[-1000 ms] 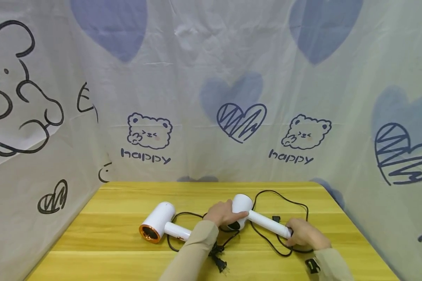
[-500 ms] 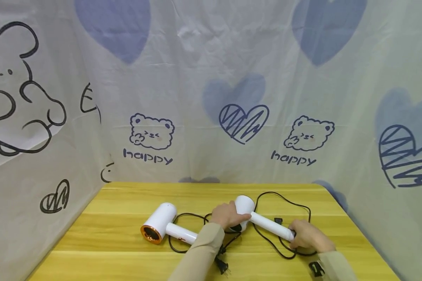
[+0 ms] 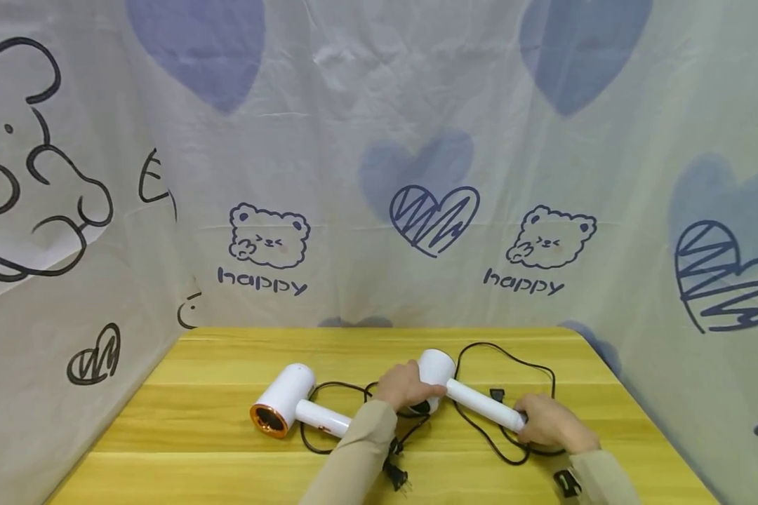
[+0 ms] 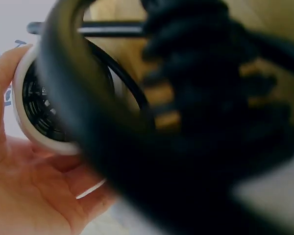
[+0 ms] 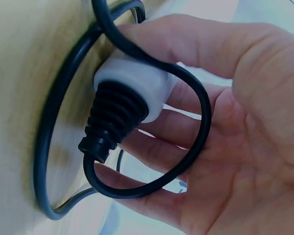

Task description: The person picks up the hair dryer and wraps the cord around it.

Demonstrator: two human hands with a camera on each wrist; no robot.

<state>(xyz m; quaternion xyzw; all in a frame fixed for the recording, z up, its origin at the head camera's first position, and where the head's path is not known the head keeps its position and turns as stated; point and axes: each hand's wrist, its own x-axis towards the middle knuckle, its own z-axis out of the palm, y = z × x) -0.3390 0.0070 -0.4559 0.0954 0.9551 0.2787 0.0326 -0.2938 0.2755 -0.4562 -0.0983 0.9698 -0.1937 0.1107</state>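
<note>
A white hair dryer (image 3: 483,405) lies on the wooden table, its handle slanting down to the right. My left hand (image 3: 404,387) grips the dryer's head from the left side; in the left wrist view, thumb and fingers curve round the white rim of its dark grille (image 4: 44,105). At the handle's end, my right hand (image 3: 552,422) holds the white tip between thumb and fingers. The right wrist view shows the ribbed black cord sleeve (image 5: 115,115) coming out of that tip, with the black cord (image 5: 205,105) looping across the palm.
Left of my left forearm lies a second white hair dryer (image 3: 284,400) with a copper-coloured nozzle ring, its handle partly behind the sleeve. A black plug (image 3: 395,477) lies near that forearm. Another black cord (image 3: 537,365) loops behind the held dryer. Printed cloth walls surround the table (image 3: 227,466).
</note>
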